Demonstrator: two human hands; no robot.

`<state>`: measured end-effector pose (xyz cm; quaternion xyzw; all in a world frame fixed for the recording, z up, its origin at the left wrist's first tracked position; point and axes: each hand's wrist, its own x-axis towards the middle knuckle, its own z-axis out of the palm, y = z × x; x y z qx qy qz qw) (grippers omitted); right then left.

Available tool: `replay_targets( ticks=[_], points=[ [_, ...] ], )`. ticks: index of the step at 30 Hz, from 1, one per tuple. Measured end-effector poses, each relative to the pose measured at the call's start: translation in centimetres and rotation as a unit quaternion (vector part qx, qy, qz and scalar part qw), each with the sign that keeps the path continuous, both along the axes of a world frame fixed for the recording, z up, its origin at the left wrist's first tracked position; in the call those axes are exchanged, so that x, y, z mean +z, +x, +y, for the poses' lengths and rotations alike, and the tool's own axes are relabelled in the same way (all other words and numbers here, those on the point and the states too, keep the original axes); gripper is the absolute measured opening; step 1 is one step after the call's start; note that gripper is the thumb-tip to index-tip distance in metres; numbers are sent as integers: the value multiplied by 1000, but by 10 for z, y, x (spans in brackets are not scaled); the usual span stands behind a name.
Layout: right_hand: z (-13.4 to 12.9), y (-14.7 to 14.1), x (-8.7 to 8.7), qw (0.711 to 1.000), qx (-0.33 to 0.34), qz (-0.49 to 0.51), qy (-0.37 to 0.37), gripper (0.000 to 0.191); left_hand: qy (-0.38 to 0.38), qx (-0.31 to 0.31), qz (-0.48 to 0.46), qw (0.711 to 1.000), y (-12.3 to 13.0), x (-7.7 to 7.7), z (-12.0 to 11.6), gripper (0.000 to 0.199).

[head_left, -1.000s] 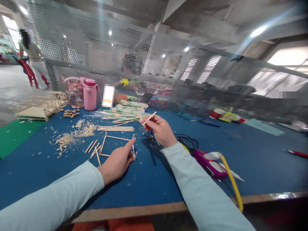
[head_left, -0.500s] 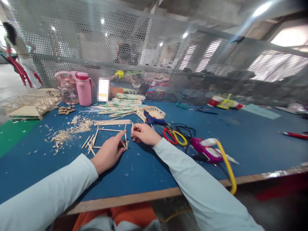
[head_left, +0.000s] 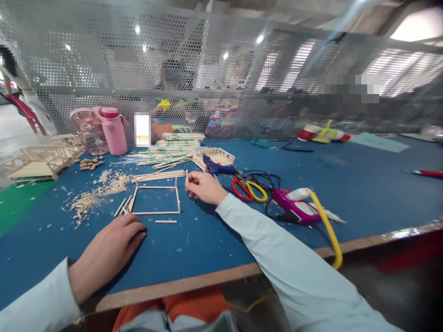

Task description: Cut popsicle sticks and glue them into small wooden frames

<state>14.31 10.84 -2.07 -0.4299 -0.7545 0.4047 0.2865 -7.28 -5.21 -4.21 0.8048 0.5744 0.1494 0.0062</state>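
Observation:
My right hand (head_left: 205, 188) pinches a short wooden stick (head_left: 187, 176) upright between thumb and fingers, just right of a rectangular stick frame (head_left: 155, 212). The frame lies on the blue table, with short posts standing at its corners. My left hand (head_left: 112, 244) rests low over the table at the frame's near left corner, palm down and fingers loosely stretched. Its fingertips are close to several short sticks (head_left: 121, 206); whether they touch one is hidden. One loose short stick (head_left: 166, 222) lies in front of the frame.
Behind the frame lie long sticks (head_left: 162, 175) and a blue glue gun (head_left: 218, 167). Scissors (head_left: 254, 190) and a purple glue gun (head_left: 296, 207) are right of my arm. Wood scraps (head_left: 93, 196), peanuts (head_left: 92, 163) and a pink bottle (head_left: 114, 133) stand left. A perforated screen (head_left: 138, 69) borders the back.
My left hand has left the frame's right side and moved left and nearer the table edge. The loose stick in front now shows. My right hand still holds its stick upright.

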Motion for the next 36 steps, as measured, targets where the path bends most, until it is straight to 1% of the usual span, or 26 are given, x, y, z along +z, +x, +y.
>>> replay_targets(
  ticks=[3, 6, 8, 9, 10, 11, 12, 13, 15, 16, 18, 20, 22, 25, 28, 30, 32, 34, 36],
  points=[
    [0, 0, 2, 1000, 0, -1, -1, 10, -13, 31, 12, 999, -26, 0, 0, 34],
    [0, 0, 3, 1000, 6, -3, -10, 10, -21, 67, 21, 997, -54, 3, 0, 34],
    [-1, -2, 3, 1000, 14, -8, -23, 12, -26, 72, 29, 997, -64, 7, -1, 34],
    [-2, -2, 3, 999, 19, -10, -31, 13, -26, 79, 39, 996, -64, 9, -3, 34],
    [-3, -3, 3, 999, 24, -12, -38, 13, -19, 93, 51, 994, -61, 12, -4, 34],
    [-3, -4, 3, 999, 27, -13, -44, 14, -14, 113, 68, 991, -54, 15, -6, 35],
    [-4, -4, 3, 998, 28, -13, -48, 14, -13, 119, 80, 990, -44, 18, -6, 36],
    [-4, -5, 3, 998, 28, -12, -50, 14, -14, 104, 79, 991, -32, 21, -6, 35],
    [-4, -5, 3, 998, 27, -10, -50, 14, -21, 26, 73, 997, -4, 25, 0, 32],
    [-4, -5, 2, 998, 27, -9, -48, 13, -24, 1, 81, 996, 9, 26, 5, 30],
    [-4, -4, 2, 999, 27, -6, -44, 13, -29, -18, 94, 995, 31, 26, 17, 27],
    [-4, -3, 1, 999, 26, 1, -34, 11, -33, -18, 87, 996, 43, 23, 29, 26],
    [-4, -3, 1, 1000, 19, 14, -20, 8, -23, -24, 80, 996, 46, 20, 36, 25],
    [-4, -3, 1, 999, -2, 48, 4, 7, 10, -38, 56, 998, 44, 15, 36, 24],
    [-7, -3, 4, 994, 13, 104, 33, 5, 16, -8, -24, 1000, 42, 15, 33, 24],
    [-11, -2, 8, 988, 54, 130, 64, 5, 31, 6, -82, 996, 42, 20, 33, 22],
    [-17, -1, 12, 980, 117, 131, 93, 7, 64, 1, -122, 990, 43, 27, 35, 23],
    [-23, 0, 16, 973, 179, 110, 98, 14, 91, -9, -151, 984, 43, 35, 40, 24],
    [-28, 0, 18, 970, 212, 79, 86, 19, 106, -22, -173, 979, 44, 41, 45, 25]
  ],
)
